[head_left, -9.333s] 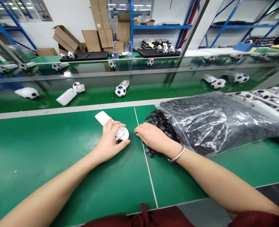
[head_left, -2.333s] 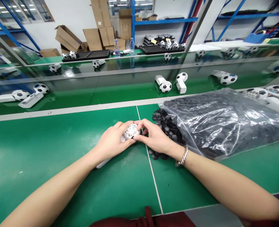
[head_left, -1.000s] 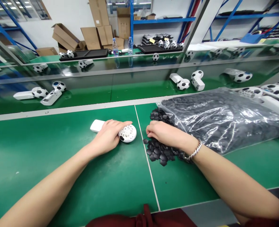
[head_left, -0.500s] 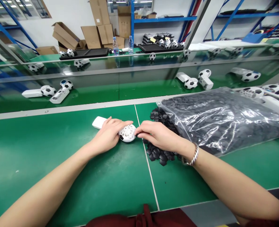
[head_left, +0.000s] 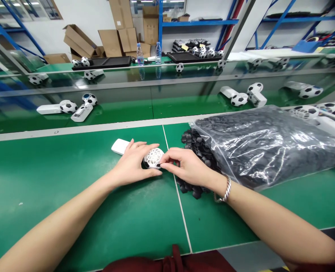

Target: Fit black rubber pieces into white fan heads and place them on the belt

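left hand (head_left: 132, 163): lying over the white handheld fan (head_left: 153, 158), fingers closed across its handle and pinning it to the green mat (head_left: 71, 196).
right hand (head_left: 184, 165): fingertips pinching at the fan's right edge, seeming to be pressing a small dark piece there; the piece itself is too small to make out.
fan position: resting just left of the mat's white seam line (head_left: 181, 223), its round ball-patterned head toward the seam.
long axis: running from the head up and left to the handle end poking out past the left hand.
key relation: both hands are meeting at the head, right hand coming in from the seam side.
black pieces (head_left: 197, 147): spilling from the clear bag (head_left: 269, 143) right of the seam, right behind the right hand.
hidden: most of the handle is sitting under the left palm.
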### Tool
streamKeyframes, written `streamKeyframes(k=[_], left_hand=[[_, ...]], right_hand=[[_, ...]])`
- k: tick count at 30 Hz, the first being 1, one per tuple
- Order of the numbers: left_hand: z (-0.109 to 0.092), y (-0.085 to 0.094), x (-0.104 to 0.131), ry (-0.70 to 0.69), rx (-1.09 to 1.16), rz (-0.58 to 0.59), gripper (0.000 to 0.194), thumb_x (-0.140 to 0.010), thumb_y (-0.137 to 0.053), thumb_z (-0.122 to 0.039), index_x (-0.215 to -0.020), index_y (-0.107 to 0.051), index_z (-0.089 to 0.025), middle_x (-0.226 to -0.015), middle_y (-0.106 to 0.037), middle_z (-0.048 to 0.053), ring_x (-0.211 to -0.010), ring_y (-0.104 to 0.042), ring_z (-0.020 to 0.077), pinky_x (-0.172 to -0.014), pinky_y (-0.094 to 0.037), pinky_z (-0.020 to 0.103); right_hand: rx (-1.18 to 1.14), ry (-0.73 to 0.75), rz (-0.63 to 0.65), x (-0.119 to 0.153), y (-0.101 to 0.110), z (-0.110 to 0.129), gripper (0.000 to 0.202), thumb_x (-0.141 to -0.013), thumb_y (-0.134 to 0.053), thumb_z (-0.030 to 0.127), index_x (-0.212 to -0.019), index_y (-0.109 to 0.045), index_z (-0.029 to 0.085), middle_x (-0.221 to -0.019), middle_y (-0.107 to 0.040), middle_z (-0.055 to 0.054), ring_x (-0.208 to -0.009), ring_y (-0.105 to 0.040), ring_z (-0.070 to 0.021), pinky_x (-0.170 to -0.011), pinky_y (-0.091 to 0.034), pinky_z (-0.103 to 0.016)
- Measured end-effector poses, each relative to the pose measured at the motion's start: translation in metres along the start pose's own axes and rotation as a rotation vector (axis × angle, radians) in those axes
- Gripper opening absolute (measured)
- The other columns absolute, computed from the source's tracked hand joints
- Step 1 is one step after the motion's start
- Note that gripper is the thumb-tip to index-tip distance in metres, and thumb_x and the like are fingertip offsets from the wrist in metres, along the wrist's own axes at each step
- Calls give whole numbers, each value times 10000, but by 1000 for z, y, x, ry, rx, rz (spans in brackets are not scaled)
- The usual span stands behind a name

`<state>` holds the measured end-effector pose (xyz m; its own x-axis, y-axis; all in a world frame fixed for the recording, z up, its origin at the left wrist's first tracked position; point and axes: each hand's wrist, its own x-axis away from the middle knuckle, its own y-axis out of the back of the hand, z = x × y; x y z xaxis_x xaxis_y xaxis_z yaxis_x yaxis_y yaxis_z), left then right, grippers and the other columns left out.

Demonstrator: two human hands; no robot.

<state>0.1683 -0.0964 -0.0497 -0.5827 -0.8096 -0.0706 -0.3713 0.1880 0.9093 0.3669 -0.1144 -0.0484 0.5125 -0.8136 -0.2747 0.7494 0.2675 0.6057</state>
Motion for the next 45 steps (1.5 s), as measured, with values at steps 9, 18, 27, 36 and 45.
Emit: streamKeyframes(k=[9,18,27,36,45], left_hand=[[-3,-3,0,28,53,-84,582,-688,-623,-493,-1194,-479,-246,-1094,-586,34,-1074,-455,247,-1042,-118,537],[-9,-4,0,23,92,-86,537,-685,-652,-378,-1169,-494,-206,-1017,-583,44,-1002,-484,223,-1048,-150,502],[-5,4,2,-44,79,56,600,-700,-630,-452,-1223,-439,-226,-1252,-493,75,-1258,-282,295,-1064,-78,539],[-17,-4,8,85,222,39,541,-749,-583,-386,-1232,-414,-212,-1381,-336,87,-1342,-3,297,-1060,-165,522],[1,4,3,-129,378,129,522,-708,-574,-184,-1206,-432,-248,-1356,-377,30,-1342,-101,256,-1073,-157,511]], right_hand=[[-201,-184,-25,-4,-10,-1,80,-719,-587,128,-664,-536,153,-669,-534,20,-579,-465,-80,-555,-393,-211],[-141,-323,111,-8,2,-7,180,-692,-650,246,-667,-489,167,-624,-507,45,-574,-450,-82,-539,-361,-204],[433,-299,320,0,20,-9,85,-691,-655,217,-725,-579,197,-790,-593,-5,-724,-537,-139,-604,-359,-227],[141,-125,159,-3,23,-3,132,-798,-508,148,-875,-608,188,-771,-611,2,-682,-529,-108,-670,-396,-235],[-38,-51,103,-4,21,-2,105,-793,-569,207,-833,-666,195,-787,-613,-15,-744,-564,-120,-726,-440,-263]])
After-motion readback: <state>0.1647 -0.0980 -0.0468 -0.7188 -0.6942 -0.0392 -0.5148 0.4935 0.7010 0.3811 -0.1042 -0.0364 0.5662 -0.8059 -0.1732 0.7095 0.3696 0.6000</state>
